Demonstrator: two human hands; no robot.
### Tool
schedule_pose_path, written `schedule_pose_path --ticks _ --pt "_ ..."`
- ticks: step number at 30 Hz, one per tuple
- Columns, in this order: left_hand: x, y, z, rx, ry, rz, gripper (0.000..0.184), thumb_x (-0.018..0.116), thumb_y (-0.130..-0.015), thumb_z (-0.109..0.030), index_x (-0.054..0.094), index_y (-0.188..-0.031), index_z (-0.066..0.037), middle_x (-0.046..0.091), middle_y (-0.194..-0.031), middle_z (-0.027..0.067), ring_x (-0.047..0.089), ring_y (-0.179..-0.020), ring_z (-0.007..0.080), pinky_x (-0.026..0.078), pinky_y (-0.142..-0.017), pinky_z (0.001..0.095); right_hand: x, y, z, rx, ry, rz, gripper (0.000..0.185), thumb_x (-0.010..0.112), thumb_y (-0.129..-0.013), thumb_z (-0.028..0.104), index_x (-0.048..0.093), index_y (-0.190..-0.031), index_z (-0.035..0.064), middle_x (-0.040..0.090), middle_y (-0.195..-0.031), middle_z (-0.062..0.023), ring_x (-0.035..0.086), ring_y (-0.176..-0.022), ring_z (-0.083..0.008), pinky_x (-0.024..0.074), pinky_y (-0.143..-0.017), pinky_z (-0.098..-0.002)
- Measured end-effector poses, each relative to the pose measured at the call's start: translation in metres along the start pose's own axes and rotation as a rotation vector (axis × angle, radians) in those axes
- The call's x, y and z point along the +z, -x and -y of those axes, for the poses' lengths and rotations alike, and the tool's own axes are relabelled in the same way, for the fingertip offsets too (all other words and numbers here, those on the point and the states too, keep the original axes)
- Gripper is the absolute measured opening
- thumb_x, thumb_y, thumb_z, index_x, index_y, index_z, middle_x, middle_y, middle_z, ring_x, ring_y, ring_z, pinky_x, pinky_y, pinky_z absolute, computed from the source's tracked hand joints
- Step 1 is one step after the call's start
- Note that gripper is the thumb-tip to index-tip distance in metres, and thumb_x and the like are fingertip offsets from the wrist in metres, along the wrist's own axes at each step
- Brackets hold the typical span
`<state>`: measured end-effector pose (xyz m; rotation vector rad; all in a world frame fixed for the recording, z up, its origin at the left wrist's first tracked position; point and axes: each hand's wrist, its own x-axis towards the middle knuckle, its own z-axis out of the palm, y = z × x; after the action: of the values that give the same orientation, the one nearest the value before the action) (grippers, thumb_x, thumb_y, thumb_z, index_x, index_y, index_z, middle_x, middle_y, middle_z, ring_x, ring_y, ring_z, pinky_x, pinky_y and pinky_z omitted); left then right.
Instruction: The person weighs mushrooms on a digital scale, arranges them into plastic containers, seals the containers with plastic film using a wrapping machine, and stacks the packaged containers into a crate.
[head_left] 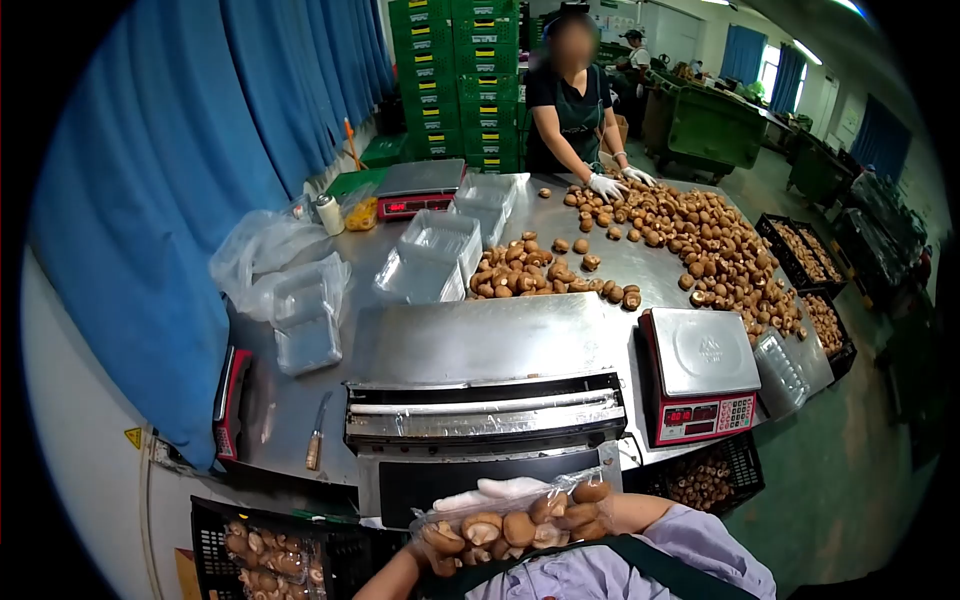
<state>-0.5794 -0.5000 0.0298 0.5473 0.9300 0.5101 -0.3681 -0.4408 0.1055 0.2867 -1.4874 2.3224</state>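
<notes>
A film-wrapped pack of brown mushrooms (515, 528) is held close to the body at the bottom middle. My left hand (455, 503), in a white glove, supports it from the far side at the left. My right hand (515, 487), also white-gloved, reaches behind the pack from the right; the pack hides most of its fingers. Just beyond the hands lies the dark plate (440, 482) of a wrapping machine (480, 345) with a film roll.
A knife (318, 432) lies left of the machine, a scale (700, 350) right. Clear trays (425, 262) and loose mushrooms (715, 235) cover parts of the steel table. A co-worker (572, 105) touches the far mushrooms. Crates of mushrooms (205, 545) stand below the table.
</notes>
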Motion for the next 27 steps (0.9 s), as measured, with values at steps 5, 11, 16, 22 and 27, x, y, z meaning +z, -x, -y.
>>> schedule_pose_path --ticks 5,11,16,22,27 --pt "0.022 0.047 -0.096 0.081 -0.237 -0.174 0.032 0.048 -0.096 -0.026 0.062 -0.106 0.001 0.066 -0.102 0.011 0.063 -0.094 0.0152 0.05 -0.08 0.0263 -0.007 0.028 -0.032 0.14 0.212 -0.191 0.042 0.04 -0.096 0.036 0.057 -0.118 0.0045 0.055 -0.12 -0.0223 0.053 -0.11 -0.0299 0.0388 -0.092 -0.0483" --pt "0.091 0.057 -0.097 0.763 -1.438 -0.437 0.035 0.061 -0.084 -0.041 0.064 -0.109 -0.016 0.065 -0.076 0.0052 0.065 -0.066 0.022 0.05 -0.053 0.0296 -0.021 0.059 -0.064 0.296 0.748 -0.452 0.037 0.043 -0.095 0.031 0.059 -0.114 0.003 0.058 -0.114 -0.0207 0.057 -0.101 -0.0285 0.0428 -0.086 -0.0449" --pt "0.067 0.042 -0.078 0.747 -1.263 -0.522 0.023 0.057 -0.088 -0.028 0.071 -0.097 -0.012 0.067 -0.07 0.0067 0.065 -0.06 0.0189 0.05 -0.052 0.0282 -0.047 0.061 -0.09 0.327 1.127 -0.52 0.032 0.046 -0.095 0.027 0.06 -0.11 0.0018 0.061 -0.109 -0.0193 0.06 -0.094 -0.0273 0.0462 -0.081 -0.0422" --pt "0.012 0.122 -0.023 0.662 -0.08 -0.815 0.023 0.056 -0.092 -0.017 0.069 -0.096 0.002 0.069 -0.083 0.0066 0.063 -0.073 0.0102 0.051 -0.064 0.0247 -0.077 0.066 -0.139 0.355 1.323 -0.466 0.027 0.049 -0.094 0.022 0.061 -0.107 0.0003 0.065 -0.103 -0.0177 0.065 -0.086 -0.026 0.0502 -0.075 -0.0388" --pt "-0.027 0.216 0.055 0.882 0.312 -1.634 0.044 0.048 -0.096 -0.037 0.066 -0.101 0.003 0.067 -0.085 0.0074 0.062 -0.065 0.0116 0.05 -0.056 0.0247 -0.056 0.027 -0.102 0.396 0.843 -0.537 0.014 0.055 -0.088 0.007 0.065 -0.088 -0.0019 0.068 -0.084 -0.012 0.062 -0.059 -0.0163 0.0499 -0.059 -0.028"
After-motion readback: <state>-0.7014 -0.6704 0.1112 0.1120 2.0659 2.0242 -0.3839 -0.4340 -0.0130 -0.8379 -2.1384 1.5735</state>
